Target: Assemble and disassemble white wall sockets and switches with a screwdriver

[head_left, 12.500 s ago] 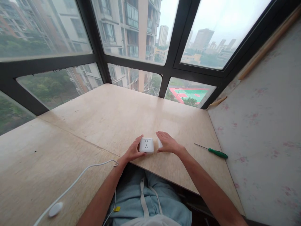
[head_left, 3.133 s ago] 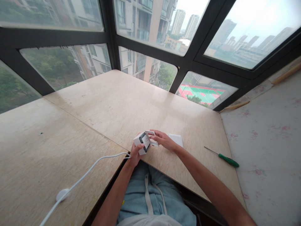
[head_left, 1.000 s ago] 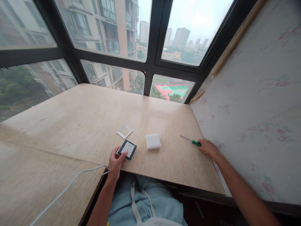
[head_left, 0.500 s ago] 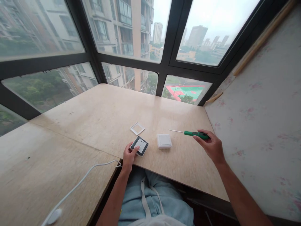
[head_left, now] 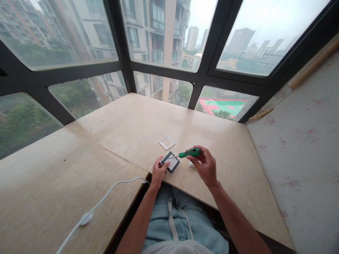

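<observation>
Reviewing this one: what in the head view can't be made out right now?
1. Screwdriver tip, head view: too thin and small to tell whether it touches the socket module.
2. White block, head view: mostly covered by the right hand.
3. Socket module's near edge, head view: under fingers of the left hand.
4. White cord with inline switch, head view: cut off by the bottom edge.

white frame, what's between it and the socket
Bare tabletop only, in the head view; the white frame and the socket lie apart, the screwdriver over the socket.
</observation>
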A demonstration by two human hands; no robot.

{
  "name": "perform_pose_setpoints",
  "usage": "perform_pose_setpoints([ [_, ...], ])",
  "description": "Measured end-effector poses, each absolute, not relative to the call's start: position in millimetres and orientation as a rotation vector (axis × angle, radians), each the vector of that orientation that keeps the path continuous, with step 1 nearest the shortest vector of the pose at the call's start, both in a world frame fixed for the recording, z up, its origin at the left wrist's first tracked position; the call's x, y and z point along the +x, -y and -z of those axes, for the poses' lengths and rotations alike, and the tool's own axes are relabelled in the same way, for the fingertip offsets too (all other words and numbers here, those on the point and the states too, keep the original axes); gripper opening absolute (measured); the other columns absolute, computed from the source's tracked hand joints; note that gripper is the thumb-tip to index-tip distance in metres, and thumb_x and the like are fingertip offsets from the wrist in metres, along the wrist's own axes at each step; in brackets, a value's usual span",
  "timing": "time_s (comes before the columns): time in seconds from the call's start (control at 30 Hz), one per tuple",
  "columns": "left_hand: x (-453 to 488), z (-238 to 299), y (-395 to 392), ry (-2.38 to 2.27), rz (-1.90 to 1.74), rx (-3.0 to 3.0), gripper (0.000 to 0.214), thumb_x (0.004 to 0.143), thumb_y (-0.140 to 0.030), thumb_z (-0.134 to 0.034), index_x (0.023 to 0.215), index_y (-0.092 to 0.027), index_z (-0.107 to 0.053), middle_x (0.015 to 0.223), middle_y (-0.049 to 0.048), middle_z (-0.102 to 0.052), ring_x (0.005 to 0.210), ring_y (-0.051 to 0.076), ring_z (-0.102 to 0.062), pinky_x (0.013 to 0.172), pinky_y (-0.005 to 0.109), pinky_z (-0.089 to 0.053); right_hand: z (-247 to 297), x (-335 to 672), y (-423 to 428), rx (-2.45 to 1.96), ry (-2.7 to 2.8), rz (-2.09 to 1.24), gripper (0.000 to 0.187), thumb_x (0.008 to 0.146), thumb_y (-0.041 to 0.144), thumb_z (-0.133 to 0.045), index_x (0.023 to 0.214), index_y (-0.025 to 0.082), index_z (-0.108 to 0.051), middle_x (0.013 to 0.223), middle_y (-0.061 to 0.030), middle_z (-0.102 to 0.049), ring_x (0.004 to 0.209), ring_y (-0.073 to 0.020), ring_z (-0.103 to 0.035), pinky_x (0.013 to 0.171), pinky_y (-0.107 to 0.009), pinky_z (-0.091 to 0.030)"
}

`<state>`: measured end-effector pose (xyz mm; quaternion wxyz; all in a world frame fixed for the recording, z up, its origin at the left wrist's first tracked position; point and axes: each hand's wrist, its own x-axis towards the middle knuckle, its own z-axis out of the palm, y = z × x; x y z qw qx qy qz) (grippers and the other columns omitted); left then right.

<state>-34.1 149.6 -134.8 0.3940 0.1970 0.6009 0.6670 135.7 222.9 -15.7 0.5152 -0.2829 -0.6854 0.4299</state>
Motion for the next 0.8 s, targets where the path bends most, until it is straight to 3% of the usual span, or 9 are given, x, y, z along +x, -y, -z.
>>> perform_pose_setpoints([
  [0.5,-33.1,132.1,-149.0,-1.485,-1.708,0.476,0.061,0.061,-0.043,-0.083,0.111,-0.014,-0.064,0.089,0.005,-0.066,0.078,0.017,-0.062,0.067,0.024,-0.051,21.3,127.2,-224.3,-0.707,1.777,-0.905,0.035,0.08,0.036,-0.073,0.11,0.022,-0.06,0.098,-0.0061,-0.069,0.088,-0.0209,-0.071,0.08,-0.037,-0.062],
  [0.8,-31.8,133.0,-149.4,-1.532,-1.724,0.503,0.058,0.064,-0.041,-0.081,0.112,-0.013,-0.064,0.088,0.0045,-0.064,0.075,0.015,-0.059,0.068,0.023,-0.049,3.9,124.4,-222.7,-0.477,2.048,-0.739,0.031,0.085,0.028,-0.069,0.114,0.025,-0.059,0.103,-0.0052,-0.067,0.091,-0.018,-0.067,0.077,-0.032,-0.062],
])
